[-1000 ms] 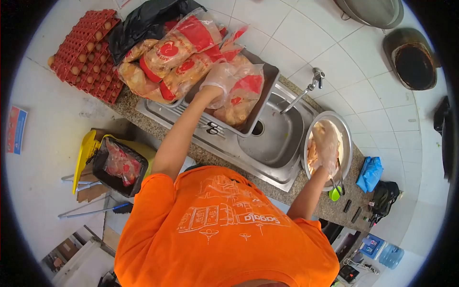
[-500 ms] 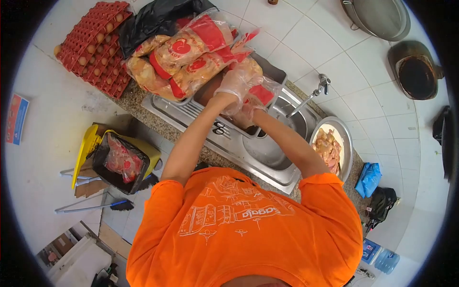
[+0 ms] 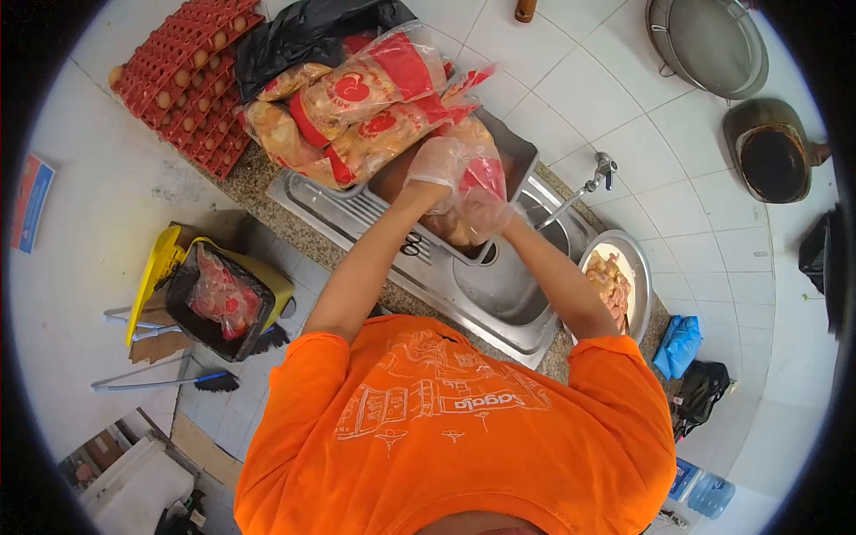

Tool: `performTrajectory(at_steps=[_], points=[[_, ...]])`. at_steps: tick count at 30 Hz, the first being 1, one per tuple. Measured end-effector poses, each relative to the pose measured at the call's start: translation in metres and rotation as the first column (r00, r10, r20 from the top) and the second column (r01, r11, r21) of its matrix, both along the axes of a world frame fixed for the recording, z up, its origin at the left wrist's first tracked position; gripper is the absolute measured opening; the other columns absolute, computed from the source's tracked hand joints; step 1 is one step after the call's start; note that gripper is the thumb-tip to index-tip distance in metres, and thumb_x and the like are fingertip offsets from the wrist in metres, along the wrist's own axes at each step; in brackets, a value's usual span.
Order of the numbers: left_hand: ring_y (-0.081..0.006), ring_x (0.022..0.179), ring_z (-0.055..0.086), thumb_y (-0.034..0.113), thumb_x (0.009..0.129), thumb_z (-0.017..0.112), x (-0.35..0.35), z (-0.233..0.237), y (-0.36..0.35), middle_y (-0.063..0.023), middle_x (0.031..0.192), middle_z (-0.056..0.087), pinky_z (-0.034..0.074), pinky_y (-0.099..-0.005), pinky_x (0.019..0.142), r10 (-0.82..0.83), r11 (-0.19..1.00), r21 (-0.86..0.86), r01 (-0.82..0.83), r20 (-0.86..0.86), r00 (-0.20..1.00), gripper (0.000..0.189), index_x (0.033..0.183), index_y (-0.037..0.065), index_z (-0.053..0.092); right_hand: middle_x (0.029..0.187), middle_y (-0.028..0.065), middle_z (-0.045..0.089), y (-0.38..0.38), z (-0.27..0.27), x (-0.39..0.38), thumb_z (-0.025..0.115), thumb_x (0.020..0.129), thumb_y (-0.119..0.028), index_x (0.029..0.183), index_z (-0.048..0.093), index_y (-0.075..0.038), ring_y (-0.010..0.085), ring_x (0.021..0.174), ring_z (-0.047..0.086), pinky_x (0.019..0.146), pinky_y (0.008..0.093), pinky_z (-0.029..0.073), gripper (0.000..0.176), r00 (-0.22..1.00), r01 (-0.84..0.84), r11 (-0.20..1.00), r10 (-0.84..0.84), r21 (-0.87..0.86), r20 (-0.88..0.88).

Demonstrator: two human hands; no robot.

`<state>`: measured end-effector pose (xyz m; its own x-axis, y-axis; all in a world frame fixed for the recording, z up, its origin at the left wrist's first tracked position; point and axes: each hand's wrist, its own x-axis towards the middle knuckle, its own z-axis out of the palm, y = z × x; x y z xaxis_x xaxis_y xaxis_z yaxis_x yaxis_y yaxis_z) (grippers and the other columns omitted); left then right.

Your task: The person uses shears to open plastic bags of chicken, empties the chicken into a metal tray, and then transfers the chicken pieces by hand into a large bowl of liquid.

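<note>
Both my hands wear clear plastic gloves and are on a red-printed clear plastic bag of chicken (image 3: 487, 178) above a grey tub (image 3: 526, 169). My left hand (image 3: 437, 168) grips the bag's left side, its fingers wrapped round it. Lower down, my right hand (image 3: 489, 218) is closed on the bag's near end. Pale meat pieces (image 3: 453, 226) show in the tub below my hands. More filled bags of chicken (image 3: 361, 89) are piled at the tub's left, with a black plastic bag (image 3: 303, 40) behind them. My fingertips are partly hidden by the gloves and bag.
A steel sink (image 3: 513, 285) with a tap (image 3: 597, 174) adjoins the tub. Scissors (image 3: 411, 243) lie on the drainboard. At the right stands a metal bowl of meat (image 3: 644, 285). Egg trays (image 3: 192, 85) are stacked at the left; a bin (image 3: 223, 294) stands below the counter.
My right hand has shifted slightly right and down, apart from my left. The bag between them now hangs more upright, and more meat shows in the tub. The whole view has shifted slightly.
</note>
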<state>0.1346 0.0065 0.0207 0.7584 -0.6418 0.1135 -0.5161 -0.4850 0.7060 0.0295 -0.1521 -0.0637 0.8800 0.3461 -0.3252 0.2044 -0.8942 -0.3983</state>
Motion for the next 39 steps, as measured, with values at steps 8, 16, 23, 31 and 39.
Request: performTrajectory(at_steps=[8,16,23,31,39], points=[[-0.041,0.086,0.067,0.04,0.097,0.057,-0.008,-0.022,0.004,-0.0206,0.093,0.07,0.053,-0.0505,0.077,0.073,0.961,-0.273,-0.036,0.126,0.989,0.035,0.097,0.011,0.077,0.079,0.0108,0.066,0.015,0.143,-0.024,0.08,0.069,-0.005,0.087,0.066,-0.003,0.0192,0.078,0.065,0.08,0.0351,0.054,0.023,0.964,0.26,0.901,-0.259,0.347,-0.05],[-0.0347,0.095,0.07,0.044,0.099,0.052,0.015,-0.027,0.0,-0.0185,0.095,0.073,0.052,-0.0453,0.085,0.201,0.975,-0.127,-0.184,0.14,0.97,0.044,0.101,0.008,0.076,0.089,0.0063,0.063,0.018,0.091,-0.042,0.079,0.076,-0.005,0.069,0.05,-0.004,0.013,0.09,0.062,0.087,0.0334,0.052,0.029,0.568,0.322,0.181,-0.822,0.929,-0.036],[-0.0353,0.1,0.07,0.054,0.1,0.047,0.022,-0.019,-0.012,-0.0234,0.106,0.072,0.051,-0.0422,0.088,0.085,0.996,0.035,-0.087,0.055,0.995,0.059,0.112,0.002,0.071,0.1,0.0035,0.065,-0.019,0.126,-0.096,0.077,0.083,-0.014,0.086,0.06,-0.009,0.0134,0.096,0.062,0.083,0.0328,0.054,0.018,0.263,0.366,0.073,-0.964,0.928,-0.028],[-0.0373,0.105,0.067,0.06,0.1,0.042,0.027,-0.009,0.012,-0.0233,0.112,0.069,0.05,-0.0445,0.092,0.04,0.998,-0.057,-0.038,0.039,0.998,0.064,0.112,0.005,0.073,0.11,0.0145,0.07,-0.078,0.197,-0.276,0.07,0.091,-0.017,0.12,0.064,-0.001,0.0208,0.101,0.068,0.087,0.0337,0.058,0.034,-0.19,0.351,0.006,-0.979,0.936,0.077],[-0.0421,0.088,0.066,0.059,0.098,0.049,0.027,0.019,0.007,-0.0232,0.093,0.069,0.051,-0.0463,0.079,-0.025,0.997,-0.071,0.027,0.023,0.999,0.061,0.09,0.003,0.073,0.114,0.0168,0.07,-0.086,0.155,-0.267,0.073,0.079,-0.019,0.125,0.063,-0.011,0.0369,0.111,0.064,0.096,0.0454,0.05,0.048,0.311,0.943,0.327,-0.791,-0.065,0.526]])
